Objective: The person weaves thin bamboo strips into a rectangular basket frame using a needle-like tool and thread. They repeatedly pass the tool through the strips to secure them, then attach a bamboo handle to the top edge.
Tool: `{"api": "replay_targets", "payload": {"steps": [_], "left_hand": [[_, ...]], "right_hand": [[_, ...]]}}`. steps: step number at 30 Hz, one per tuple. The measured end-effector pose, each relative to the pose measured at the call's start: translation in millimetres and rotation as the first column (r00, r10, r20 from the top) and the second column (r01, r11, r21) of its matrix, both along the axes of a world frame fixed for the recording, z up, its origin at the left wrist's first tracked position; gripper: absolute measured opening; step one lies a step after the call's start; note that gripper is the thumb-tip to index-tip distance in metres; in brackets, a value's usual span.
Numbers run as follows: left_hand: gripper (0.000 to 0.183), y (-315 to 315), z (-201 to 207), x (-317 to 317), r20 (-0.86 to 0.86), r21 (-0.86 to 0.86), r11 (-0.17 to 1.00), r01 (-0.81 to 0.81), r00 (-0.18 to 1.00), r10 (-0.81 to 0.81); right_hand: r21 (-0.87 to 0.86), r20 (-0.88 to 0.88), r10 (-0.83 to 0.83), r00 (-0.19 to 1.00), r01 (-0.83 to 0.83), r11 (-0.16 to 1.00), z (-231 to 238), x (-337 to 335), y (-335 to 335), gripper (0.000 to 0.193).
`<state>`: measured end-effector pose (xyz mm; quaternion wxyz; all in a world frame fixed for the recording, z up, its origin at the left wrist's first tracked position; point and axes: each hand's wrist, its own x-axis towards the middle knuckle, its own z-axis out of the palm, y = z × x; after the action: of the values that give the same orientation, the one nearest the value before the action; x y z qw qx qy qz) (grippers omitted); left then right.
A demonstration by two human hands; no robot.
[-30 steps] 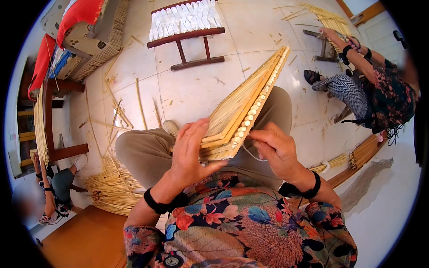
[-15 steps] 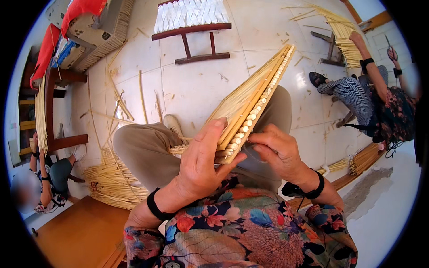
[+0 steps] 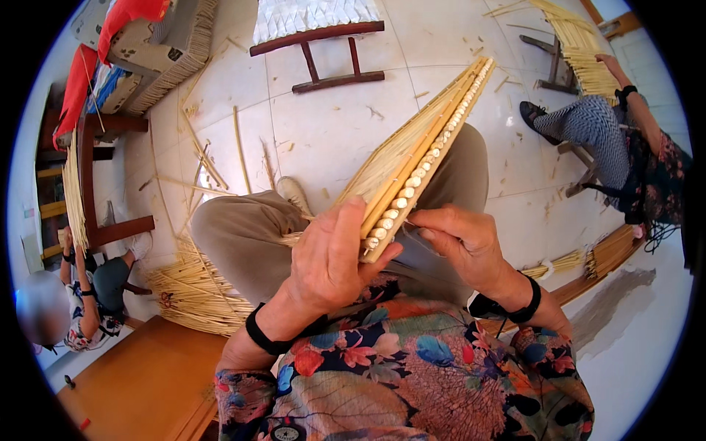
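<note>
A long panel of pale reed stalks [image 3: 397,151] slants up from my lap, its far end pointing up and right. Light wooden strips [image 3: 421,158] run along its edge, and between them a row of round, white cut stalk ends [image 3: 413,181] shows. My left hand [image 3: 326,253] is closed around the near end, fingers over the strips and thumb beneath. Right beside that edge, my right hand [image 3: 463,241] pinches a thin thread [image 3: 421,229] between thumb and fingertips. Where the thread meets the panel is too small to make out.
Loose reed stalks [image 3: 198,290] lie heaped on the floor at left, near a brown board [image 3: 140,382]. A dark wooden stand [image 3: 316,38] holds a white woven piece ahead. One person [image 3: 95,301] sits at left, another [image 3: 588,143] at right beside a reed mat [image 3: 581,55].
Little differs in my grip: both hands hold as before. The panel's far end now sits slightly higher and further right. The person at right has shifted an arm, and their scissors are out of sight.
</note>
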<state>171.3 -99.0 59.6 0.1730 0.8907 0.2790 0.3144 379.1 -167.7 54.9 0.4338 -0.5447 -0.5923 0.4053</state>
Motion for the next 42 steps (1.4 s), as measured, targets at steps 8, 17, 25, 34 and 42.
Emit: {"api": "replay_targets", "payload": {"steps": [8, 17, 25, 34, 42], "left_hand": [[0.072, 3, 4, 1, -0.002, -0.084, 0.995, -0.047, 0.999, 0.047], [0.057, -4, 26, 0, -0.207, 0.075, 0.996, -0.047, 0.977, 0.061], [0.062, -13, 19, 0, -0.244, 0.066, 0.998, 0.011, 0.97, 0.005], [0.06, -1, 14, -2, -0.216, 0.071, 0.997, 0.021, 0.976, -0.005], [0.056, 2, 13, 1, -0.185, 0.037, 0.998, 0.043, 0.982, -0.036]], "right_hand": [[-0.045, -0.029, 0.018, 0.999, -0.019, 0.999, 3, 5, -3, 0.019], [-0.054, 0.069, 0.015, 0.998, -0.011, 0.998, 4, 11, -5, 0.019], [0.078, 0.126, 0.099, 0.987, -0.109, 0.991, -2, 17, -11, 0.024], [0.162, 0.164, 0.029, 0.986, -0.055, 0.985, -9, 9, -1, 0.019], [0.165, 0.181, 0.02, 0.983, -0.051, 0.985, -2, 9, -3, 0.02]]}}
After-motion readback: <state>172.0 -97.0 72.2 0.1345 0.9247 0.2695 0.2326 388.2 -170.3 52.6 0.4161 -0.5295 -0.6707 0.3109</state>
